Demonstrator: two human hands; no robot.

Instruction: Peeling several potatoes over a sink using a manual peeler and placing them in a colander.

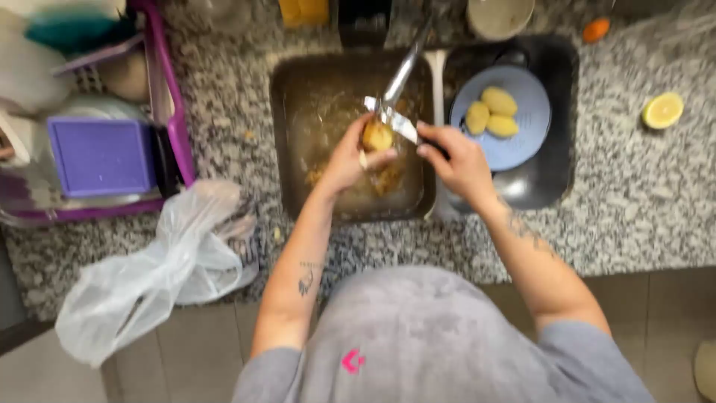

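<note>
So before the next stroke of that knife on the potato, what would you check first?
1. Potato gripped in left hand: ok.
2. Knife held by right hand: ok.
3. Work is over the sink basin, peels inside: ok.
4. Left fingers clear of the blade: cannot tell, picture blurred.
5. Blue colander with three peeled potatoes has room: ok.
6. Tap running: cannot tell.
</note>
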